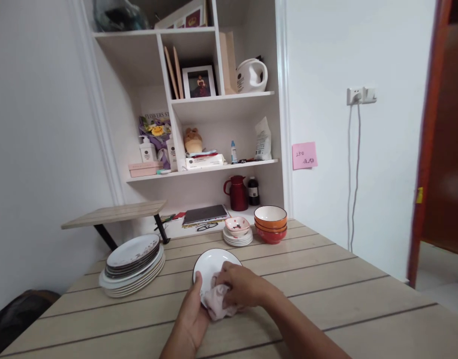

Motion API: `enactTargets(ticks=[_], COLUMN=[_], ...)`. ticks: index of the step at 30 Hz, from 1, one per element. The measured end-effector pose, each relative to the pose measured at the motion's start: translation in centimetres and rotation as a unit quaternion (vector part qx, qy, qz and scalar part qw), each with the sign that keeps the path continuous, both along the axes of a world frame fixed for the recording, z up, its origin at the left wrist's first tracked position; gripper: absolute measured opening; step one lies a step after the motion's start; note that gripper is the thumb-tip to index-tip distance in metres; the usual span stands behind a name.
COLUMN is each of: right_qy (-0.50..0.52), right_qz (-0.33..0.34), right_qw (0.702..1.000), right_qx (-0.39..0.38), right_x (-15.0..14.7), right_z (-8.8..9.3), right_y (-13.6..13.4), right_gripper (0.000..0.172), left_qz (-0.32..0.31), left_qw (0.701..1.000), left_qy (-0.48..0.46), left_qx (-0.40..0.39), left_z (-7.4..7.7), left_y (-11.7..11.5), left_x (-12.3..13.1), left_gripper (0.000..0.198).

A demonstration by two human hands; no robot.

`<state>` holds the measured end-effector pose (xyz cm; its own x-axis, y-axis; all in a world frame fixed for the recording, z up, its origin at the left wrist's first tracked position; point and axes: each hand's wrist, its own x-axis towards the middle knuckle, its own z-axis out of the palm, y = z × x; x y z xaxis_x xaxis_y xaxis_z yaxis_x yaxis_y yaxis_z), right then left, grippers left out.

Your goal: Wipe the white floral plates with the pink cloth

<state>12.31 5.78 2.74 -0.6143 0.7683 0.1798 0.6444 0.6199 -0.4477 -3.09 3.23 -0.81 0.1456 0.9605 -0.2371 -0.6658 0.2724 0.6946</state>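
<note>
A white plate with a dark rim is tilted up over the middle of the table. My left hand grips its near left edge, the thumb lying on the upper face and the fingers hidden underneath. Bunched in my right hand is a pale pink cloth, pressed against the plate's face and hanging over its near edge. My right fingers are curled into the cloth and cover the plate's right part.
To the left stands a tall stack of plates beside a small raised shelf. Farther back are small saucers with a little bowl on top, and stacked orange and red bowls. Behind them, a laptop and a red jug.
</note>
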Motion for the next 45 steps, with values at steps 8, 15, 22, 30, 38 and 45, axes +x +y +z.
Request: enactTargets(ticks=[8,15,22,30,38,45], right_qy=[0.096,-0.008,-0.110,0.149,-0.023,-0.059], right_qz=[-0.089,-0.213,-0.074,-0.165,-0.201,0.000], right_qw=[0.986,0.974,0.990,0.967,0.976,0.996], right_qx=[0.102,0.082,0.047,0.121,0.084,0.064], right_x=[-2.0,1.6,1.4,-2.3,2.2,-0.7], right_z=[-0.2,0.7,-0.3,-0.3,0.3,-0.1], right_y=[1.5,2.5,0.8,1.9,2.2,-1.3], right_gripper=[0.028,0.058,0.035,0.036,0.025,0.029], left_qz=[-0.038,0.028,0.032,-0.110,-0.039,-0.058], left_qw=[0.999,0.999,0.999,0.987,0.996,0.994], left_qy=[-0.012,-0.026,-0.012,-0.085,-0.061,-0.058], left_qx=[0.034,0.014,0.017,0.078,0.051,0.067], left_z=[0.1,0.1,-0.5,-2.6,-3.0,-1.3], left_y=[0.2,-0.1,0.6,1.8,2.0,0.9], left_x=[-0.1,0.6,0.6,-0.5,0.1,0.2], left_gripper=[0.052,0.065,0.065,0.063,0.067,0.061])
